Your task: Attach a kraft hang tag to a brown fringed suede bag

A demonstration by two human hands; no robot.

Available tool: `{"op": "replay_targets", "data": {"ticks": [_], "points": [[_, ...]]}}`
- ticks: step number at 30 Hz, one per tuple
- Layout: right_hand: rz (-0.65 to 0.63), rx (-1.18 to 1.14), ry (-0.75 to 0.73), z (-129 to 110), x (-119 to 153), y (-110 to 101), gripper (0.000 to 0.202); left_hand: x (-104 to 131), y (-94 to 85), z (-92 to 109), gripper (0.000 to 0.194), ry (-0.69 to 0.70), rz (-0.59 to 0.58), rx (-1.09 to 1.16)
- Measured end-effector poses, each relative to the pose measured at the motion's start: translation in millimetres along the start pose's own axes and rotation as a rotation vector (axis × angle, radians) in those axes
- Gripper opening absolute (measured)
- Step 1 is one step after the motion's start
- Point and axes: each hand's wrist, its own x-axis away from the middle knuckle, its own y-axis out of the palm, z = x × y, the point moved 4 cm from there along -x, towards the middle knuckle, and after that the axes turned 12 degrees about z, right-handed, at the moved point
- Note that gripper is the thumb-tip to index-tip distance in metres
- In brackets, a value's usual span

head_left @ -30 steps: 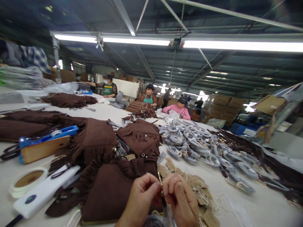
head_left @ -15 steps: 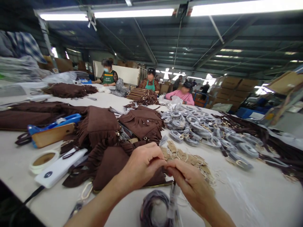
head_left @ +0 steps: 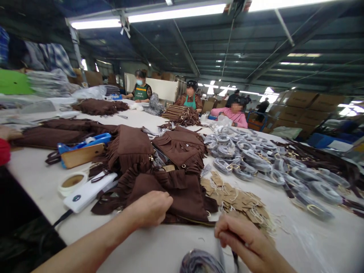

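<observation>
Head view: left hand on the fringed bag, right hand pinching a strap bundle

Head camera looks down a long white surface [head_left: 36,178] crowded with brown suede goods. The left hand [head_left: 150,207] rests knuckles-up on the nearest fringed bag [head_left: 182,193], fingers curled onto its near edge in a loose grasp. The right hand [head_left: 244,242] sits close to the bottom of the picture, fingers clenched around something thin; just below it a wrapped strap bundle [head_left: 199,262] is cut off by the frame, and whether the fingers grip the bundle itself or a cord running from it cannot be told.

The bag lies directly under the left hand and just left of the right hand. Touching its right side is a loose heap of paper tags [head_left: 239,201] with trailing strings.

Risks, as a judgement: the tag strings lie so close to the bag that dragging the bag could snag them and scatter the heap. The bag's fringe overlaps neighbouring bags [head_left: 127,146], so a pull could shift those too. The bundle hangs at the surface's near edge and could slip off if the pinch loosens.

Further off are a white tape roll [head_left: 69,182], a white device [head_left: 88,191], many wrapped straps [head_left: 250,155], and co-workers [head_left: 190,99] seated at the far end.
</observation>
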Motion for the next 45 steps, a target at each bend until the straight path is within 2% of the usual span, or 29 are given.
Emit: {"op": "replay_targets", "data": {"ticks": [2,4,7,10,14,18,21,24,27,32,35,39,42,45], "points": [[-0.091,0.094,-0.128,-1,-3,23,0.021,-8,-5.7,-10,0.017,-0.001,-0.007,0.023],[-0.205,0.239,-0.191,4,-4,50,0.022,-17,-11.1,-24,0.016,-0.004,-0.005,0.051],[-0.365,0.507,-0.173,20,-6,87,0.028,-26,-15.6,-43,0.017,-0.001,0.003,0.115],[-0.407,0.579,-0.119,30,-8,104,0.035,-29,-16.2,-56,0.018,-0.001,0.002,0.191],[-0.326,0.46,-0.052,33,-13,103,0.048,-25,-16.4,-63,0.016,0.001,-0.011,0.274],[-0.264,0.362,0.035,41,-13,98,0.032,-23,-15.6,-66,0.021,-0.021,-0.015,0.304],[-0.098,0.312,0.077,50,-12,91,0.019,-26,-14.3,-69,0.021,-0.033,-0.001,0.315],[0.031,0.29,0.127,59,-11,82,0.024,-23,-15.2,-71,0.02,-0.045,-0.007,0.312],[0.053,0.307,0.177,67,-11,79,0.026,-9,-19.5,-69,0.018,-0.078,-0.043,0.266],[0.145,0.365,0.179,76,-13,81,0.026,29,-24.1,-61,0.027,-0.153,-0.071,0.181],[0.158,0.39,0.169,75,-17,80,0.026,42,-22.7,-64,0.029,-0.206,-0.016,0.221],[0.114,0.415,0.062,56,-28,82,0.019,41,-19.7,-84,0.038,-0.255,0.073,0.338],[0.001,0.404,-0.05,35,-38,95,0.022,39,-16.8,-98,0.037,-0.277,0.125,0.426],[-0.084,0.389,-0.081,20,-50,117,0.026,40,-12.3,-101,0.032,-0.293,0.164,0.49]]}}
